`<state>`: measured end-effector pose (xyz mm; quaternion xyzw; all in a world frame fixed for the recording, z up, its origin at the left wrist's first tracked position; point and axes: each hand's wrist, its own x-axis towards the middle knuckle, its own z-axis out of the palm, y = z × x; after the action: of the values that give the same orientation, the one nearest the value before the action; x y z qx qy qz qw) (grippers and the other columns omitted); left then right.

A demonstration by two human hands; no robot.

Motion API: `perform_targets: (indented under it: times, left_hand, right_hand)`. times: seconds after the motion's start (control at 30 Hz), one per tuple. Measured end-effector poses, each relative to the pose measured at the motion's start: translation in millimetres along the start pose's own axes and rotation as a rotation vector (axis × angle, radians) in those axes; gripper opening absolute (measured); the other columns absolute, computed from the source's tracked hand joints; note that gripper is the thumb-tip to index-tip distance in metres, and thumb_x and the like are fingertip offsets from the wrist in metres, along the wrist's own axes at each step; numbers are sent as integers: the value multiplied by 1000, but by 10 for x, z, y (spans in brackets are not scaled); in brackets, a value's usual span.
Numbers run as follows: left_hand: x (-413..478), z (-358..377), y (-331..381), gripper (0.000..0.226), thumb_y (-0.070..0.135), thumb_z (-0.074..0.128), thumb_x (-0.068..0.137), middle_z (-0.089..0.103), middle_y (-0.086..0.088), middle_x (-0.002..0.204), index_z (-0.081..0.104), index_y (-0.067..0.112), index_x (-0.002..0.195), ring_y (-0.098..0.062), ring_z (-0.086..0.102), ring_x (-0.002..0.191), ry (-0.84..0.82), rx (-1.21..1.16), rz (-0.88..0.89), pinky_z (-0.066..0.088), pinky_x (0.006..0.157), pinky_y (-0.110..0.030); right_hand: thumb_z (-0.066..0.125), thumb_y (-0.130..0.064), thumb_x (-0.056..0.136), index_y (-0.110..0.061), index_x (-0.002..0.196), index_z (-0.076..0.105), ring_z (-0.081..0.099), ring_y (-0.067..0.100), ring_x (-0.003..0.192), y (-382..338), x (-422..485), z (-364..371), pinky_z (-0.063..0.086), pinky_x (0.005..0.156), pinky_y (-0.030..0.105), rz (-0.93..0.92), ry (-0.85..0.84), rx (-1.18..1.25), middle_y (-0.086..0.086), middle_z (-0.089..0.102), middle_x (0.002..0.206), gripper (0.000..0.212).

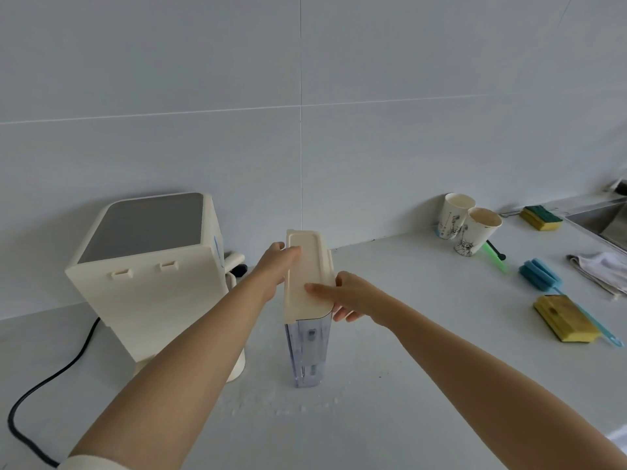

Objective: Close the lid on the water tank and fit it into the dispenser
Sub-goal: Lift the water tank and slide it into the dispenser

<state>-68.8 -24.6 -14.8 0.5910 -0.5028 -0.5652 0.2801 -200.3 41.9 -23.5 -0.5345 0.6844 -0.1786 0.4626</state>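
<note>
A tall, narrow clear water tank (pixel 307 351) stands upright on the white counter (pixel 424 351), with a cream lid (pixel 305 269) lying on its top. My left hand (pixel 276 266) rests on the lid's far left side, thumb on top. My right hand (pixel 342 295) holds the lid's near right edge, thumb across the top and fingers under the rim. The cream dispenser (pixel 149 266) with a grey top panel stands to the left, a short gap from the tank, its back side with two small tabs facing me.
A black power cord (pixel 40 391) runs from the dispenser across the counter's left. At the right are two paper cups (pixel 466 225), yellow-green sponges (pixel 563 320), a blue sponge brush (pixel 539 274), a grey cloth (pixel 600 269) and a sink (pixel 607 218). Water drops lie before the tank.
</note>
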Motion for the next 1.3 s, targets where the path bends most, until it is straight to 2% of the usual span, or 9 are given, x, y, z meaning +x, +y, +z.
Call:
perform_targets:
  times: [0.07,0.13,0.3,0.43,0.53,0.83,1.07,1.2,1.3]
  left_hand:
    - [-111,-10,14,28,30,46,87,54,-4,102,49,14,110,-19,50,91,-23,-71,-5,40,84,-32]
    - [-235,-8,-1,29,34,49,85,57,-2,89,53,13,105,-15,52,80,-46,-126,-7,40,79,-30]
    - [-540,107,-116,44,32,63,78,58,1,94,45,15,115,-12,56,79,8,-79,-13,45,64,-26]
    - [-632,231,-244,82,30,73,70,55,-8,125,29,11,136,-25,55,110,121,21,10,46,85,-31]
    - [-652,303,-304,89,32,80,63,53,-9,126,31,10,134,-27,53,114,185,123,46,48,94,-39]
    - [-652,370,-324,82,34,82,59,57,-7,121,40,11,126,-22,53,105,282,251,102,43,82,-30]
    - [-625,292,-334,79,35,81,59,58,-5,118,41,13,124,-23,55,106,258,327,110,47,83,-33]
    - [-614,165,-329,78,32,82,55,61,-5,116,46,14,121,-26,57,106,203,346,117,50,90,-43]
    - [-597,20,-308,73,28,83,57,60,-5,113,48,12,119,-26,56,105,173,385,133,50,90,-42]
  right_hand:
    - [46,-59,81,-9,104,48,60,20,78,-18,19,-102,49,76,32,-3,33,10,6,60,93,56]
    - [43,-57,84,-8,120,43,59,22,85,-46,82,-212,47,82,35,-13,101,59,8,57,101,61]
    - [42,-45,90,-21,141,29,43,28,126,-229,243,-363,35,101,35,-157,140,-44,13,41,142,58]
    - [46,-43,89,-23,142,28,34,32,134,-429,415,-318,33,106,41,-224,80,-211,14,29,149,60]
    - [47,-48,86,-31,142,26,28,34,136,-492,509,-256,33,108,46,-225,25,-318,11,25,149,62]
    - [47,-52,85,-44,142,16,0,31,144,-532,586,-234,13,113,54,-254,-49,-553,5,2,158,66]
    - [52,-54,80,-43,137,29,24,31,136,-522,612,-263,30,107,46,-280,-28,-542,8,25,145,62]
    - [56,-59,74,-41,133,36,41,29,123,-488,600,-308,39,102,42,-256,39,-526,6,34,135,65]
    - [56,-61,73,-37,131,37,49,28,107,-448,587,-345,43,98,40,-233,109,-532,6,38,131,66]
